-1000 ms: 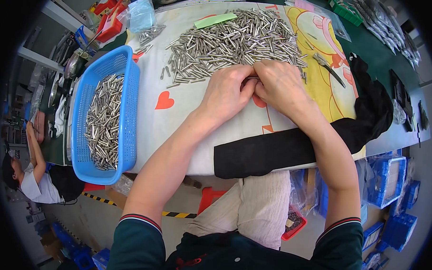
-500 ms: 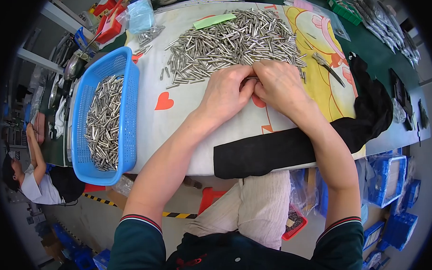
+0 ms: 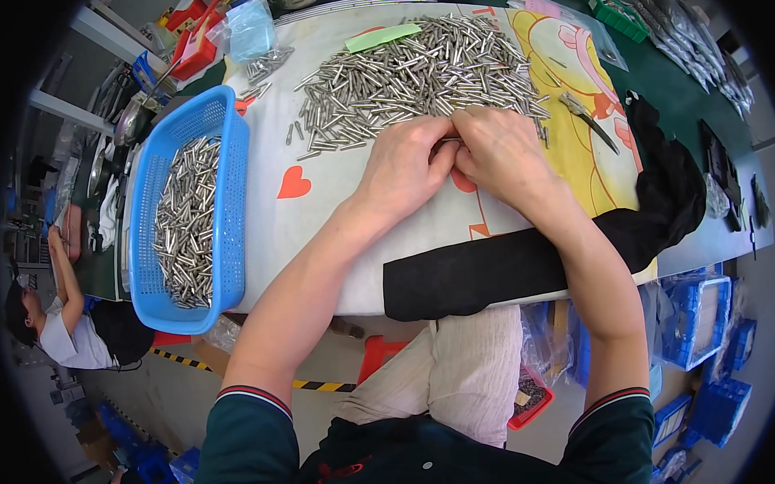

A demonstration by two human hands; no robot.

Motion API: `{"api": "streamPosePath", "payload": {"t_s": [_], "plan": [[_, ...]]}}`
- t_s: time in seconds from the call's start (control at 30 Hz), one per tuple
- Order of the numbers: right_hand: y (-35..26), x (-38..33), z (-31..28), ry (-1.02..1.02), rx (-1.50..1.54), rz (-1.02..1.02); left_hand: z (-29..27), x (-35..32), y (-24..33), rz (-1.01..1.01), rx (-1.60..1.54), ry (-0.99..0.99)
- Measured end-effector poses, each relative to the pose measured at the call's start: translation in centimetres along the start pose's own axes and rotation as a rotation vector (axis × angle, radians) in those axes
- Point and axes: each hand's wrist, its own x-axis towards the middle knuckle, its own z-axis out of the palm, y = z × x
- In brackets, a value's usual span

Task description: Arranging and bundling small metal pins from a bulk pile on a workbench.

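The heap of small metal pins (image 3: 424, 74) lies loose on the far half of a printed cloth (image 3: 276, 229) spread over the table (image 3: 646, 72). At its near edge the left hand (image 3: 408, 156) and the right hand (image 3: 505, 151) come together, fingers bent and thumbs close to each other. The grip of each hand is narrow, fingertips drawn inward; the fingers hide what is between them, so I cannot tell whether either one holds a pin.

On top of the heap, toward its far left side, lies a pale green strip (image 3: 383, 37). Right of the heap rests a hand tool (image 3: 601, 135) with a curved dark handle. A length of black fabric (image 3: 474, 277) runs along the near edge of the cloth, passes beneath the right forearm and bunches up at the right.

On the left, a blue perforated basket (image 3: 230, 196) contains more pins (image 3: 186, 223). Beyond it sit a light blue packet (image 3: 252, 29) and a red bin (image 3: 195, 48). A green basket (image 3: 616, 16) stands at the far right. At the far left a co-worker (image 3: 75, 338) in a white top reaches forward.
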Motion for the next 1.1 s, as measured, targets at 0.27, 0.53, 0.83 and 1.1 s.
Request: {"api": "streamPosePath", "payload": {"t_s": [0.27, 0.53, 0.83, 1.1], "plan": [[0.14, -0.06, -0.02, -0.048, 0.012, 0.029, -0.13, 0.04, -0.09, 0.017, 0.031, -0.033], [0.07, -0.05, -0.11, -0.01, 0.013, 0.006, 0.04, 0.0, -0.32, 0.017, 0.035, -0.03], [0.14, -0.05, 0.09, 0.0, 0.016, -0.006, -0.04, -0.02, -0.35, 0.025, 0.049, -0.034], [0.09, -0.01, 0.05, -0.012, 0.025, -0.002, -0.03, -0.09, -0.38, 0.028, 0.042, -0.021]]}}
